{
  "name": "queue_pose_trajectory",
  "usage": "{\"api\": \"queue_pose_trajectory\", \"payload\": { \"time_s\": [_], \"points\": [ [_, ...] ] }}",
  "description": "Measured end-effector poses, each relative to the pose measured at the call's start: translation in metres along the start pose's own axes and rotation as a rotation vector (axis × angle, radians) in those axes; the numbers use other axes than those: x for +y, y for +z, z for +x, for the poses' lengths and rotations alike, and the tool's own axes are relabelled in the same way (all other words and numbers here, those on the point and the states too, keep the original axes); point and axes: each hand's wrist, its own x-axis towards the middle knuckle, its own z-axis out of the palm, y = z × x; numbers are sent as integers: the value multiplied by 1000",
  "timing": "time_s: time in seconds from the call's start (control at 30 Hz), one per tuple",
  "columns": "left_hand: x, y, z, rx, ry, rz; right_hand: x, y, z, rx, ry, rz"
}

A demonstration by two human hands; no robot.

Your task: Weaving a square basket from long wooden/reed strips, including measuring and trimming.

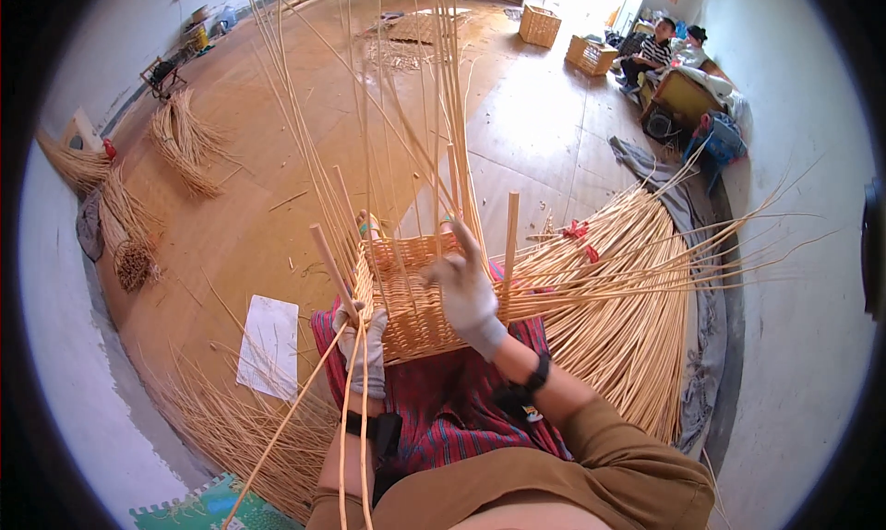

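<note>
head view: a person works with two gloved hands on a partly woven basket that sits over the lap on striped cloth.
left hand: curled about the basket's near left corner, grasping it; long pale rods run from there past the wrist to the lower edge.
right hand: blurred, one finger raised, just above the right part of the weave; i cannot tell whether it grips a rod.
corner posts: thick sticks rising from the basket, the near left one tilted.
upright rods: thin, standing tall from the far side.
right of the basket: a large fanned bundle with red ties, beside grey cloth.
left floor: a white sheet, and well beyond it a tied bundle.
far end: a finished-looking box basket and two seated people.
</note>
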Motion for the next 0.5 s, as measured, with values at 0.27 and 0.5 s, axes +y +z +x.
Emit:
{"api": "queue_pose_trajectory", "payload": {
  "time_s": [0.27,0.5],
  "points": [
    [79,31,-63,-106,659,358,57,-24,-79,136,486,545],
    [73,71,-7,-466,-222,451,16,-26,-18,33,5,-11]
  ]
}}
